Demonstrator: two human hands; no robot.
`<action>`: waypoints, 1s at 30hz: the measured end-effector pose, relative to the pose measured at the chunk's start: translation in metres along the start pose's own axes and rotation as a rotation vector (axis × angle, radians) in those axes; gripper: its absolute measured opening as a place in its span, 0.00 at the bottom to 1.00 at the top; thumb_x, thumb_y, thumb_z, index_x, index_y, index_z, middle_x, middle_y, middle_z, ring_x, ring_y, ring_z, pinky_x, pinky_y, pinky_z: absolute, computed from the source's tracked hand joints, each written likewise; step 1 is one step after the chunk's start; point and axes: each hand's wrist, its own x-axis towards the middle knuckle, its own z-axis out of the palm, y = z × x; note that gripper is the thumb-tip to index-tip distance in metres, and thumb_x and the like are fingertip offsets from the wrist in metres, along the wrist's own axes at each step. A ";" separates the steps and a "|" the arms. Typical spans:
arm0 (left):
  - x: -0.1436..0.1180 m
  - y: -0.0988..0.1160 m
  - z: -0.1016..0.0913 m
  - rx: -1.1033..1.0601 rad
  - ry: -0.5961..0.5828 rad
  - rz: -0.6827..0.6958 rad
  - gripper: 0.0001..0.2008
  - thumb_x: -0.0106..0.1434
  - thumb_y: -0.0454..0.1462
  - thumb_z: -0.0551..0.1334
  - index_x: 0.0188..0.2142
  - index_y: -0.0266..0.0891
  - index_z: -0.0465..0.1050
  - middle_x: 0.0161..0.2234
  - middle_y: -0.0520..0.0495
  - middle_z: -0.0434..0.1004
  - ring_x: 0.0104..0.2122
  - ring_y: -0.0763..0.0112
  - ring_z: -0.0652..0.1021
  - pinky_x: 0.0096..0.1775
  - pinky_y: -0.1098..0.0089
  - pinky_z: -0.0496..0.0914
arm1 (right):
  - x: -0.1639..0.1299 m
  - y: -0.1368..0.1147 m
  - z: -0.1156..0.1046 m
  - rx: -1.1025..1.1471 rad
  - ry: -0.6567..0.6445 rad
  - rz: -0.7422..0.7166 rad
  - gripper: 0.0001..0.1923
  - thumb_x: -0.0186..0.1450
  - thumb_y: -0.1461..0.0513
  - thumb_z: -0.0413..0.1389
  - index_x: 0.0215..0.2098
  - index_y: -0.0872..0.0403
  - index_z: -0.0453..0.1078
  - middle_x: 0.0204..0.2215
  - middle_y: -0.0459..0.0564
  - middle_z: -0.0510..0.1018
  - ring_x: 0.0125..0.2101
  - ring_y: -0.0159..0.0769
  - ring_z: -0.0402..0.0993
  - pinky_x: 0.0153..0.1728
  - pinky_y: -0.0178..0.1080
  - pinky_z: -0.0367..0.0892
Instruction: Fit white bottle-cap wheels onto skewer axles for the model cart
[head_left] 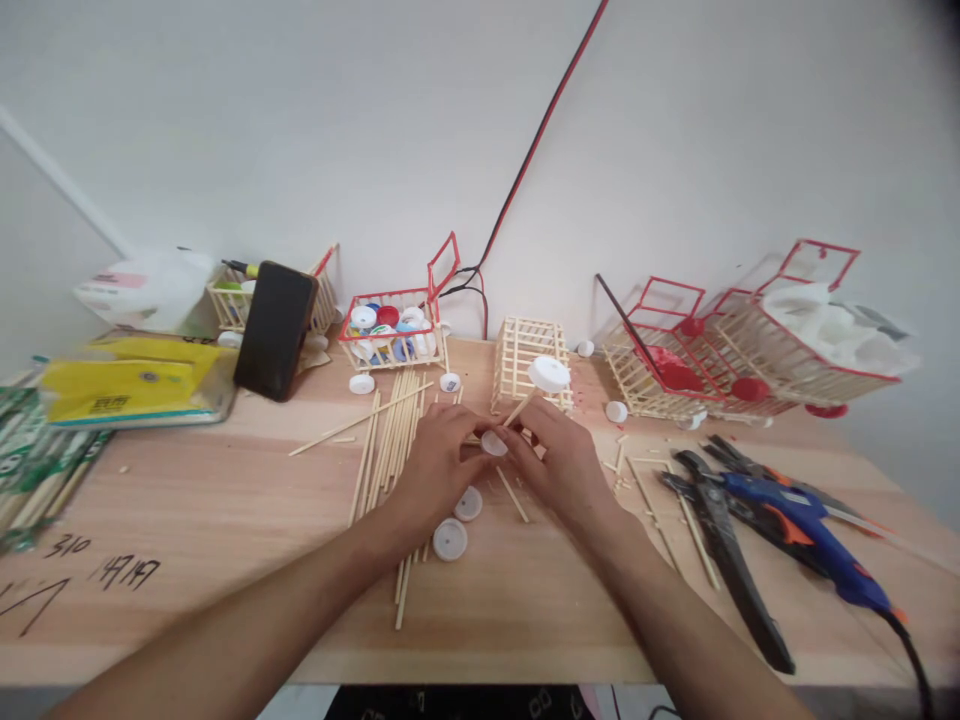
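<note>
Both hands meet over the middle of the table. My left hand (444,448) is closed, its thumb and fingers pinching a small translucent white bottle cap (493,443). My right hand (559,452) is closed around a thin wooden stick (519,408) that slants up from the pinched cap. Another white bottle cap (549,373) appears at the stick's upper end; whether they are joined I cannot tell. Below my left hand lie two loose caps (450,539). Just behind the hands stands a bare stick basket (529,350). A bundle of sticks (394,440) runs beside my left hand.
At the back left, a red-rimmed basket (390,340) holds several bottle caps, near a leaning phone (276,330). More stick baskets (660,370) stand at the back right. Black-handled cutters (731,560) and a blue glue gun (810,525) lie at right. A yellow packet (139,380) is at left.
</note>
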 end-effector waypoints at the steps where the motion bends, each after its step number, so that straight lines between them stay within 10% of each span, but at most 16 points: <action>1: 0.000 0.000 0.001 0.003 0.005 0.000 0.10 0.53 0.31 0.67 0.37 0.40 0.73 0.36 0.50 0.75 0.40 0.65 0.70 0.43 0.66 0.63 | 0.000 0.000 0.000 0.006 -0.005 -0.001 0.06 0.66 0.64 0.52 0.32 0.54 0.69 0.29 0.48 0.70 0.31 0.35 0.66 0.31 0.35 0.60; 30: 0.002 -0.002 -0.003 -0.011 -0.032 -0.032 0.11 0.53 0.31 0.67 0.36 0.42 0.71 0.36 0.53 0.74 0.40 0.66 0.70 0.44 0.65 0.63 | 0.000 0.002 0.003 0.069 -0.015 0.035 0.05 0.65 0.64 0.52 0.34 0.52 0.71 0.33 0.49 0.75 0.36 0.36 0.70 0.35 0.36 0.63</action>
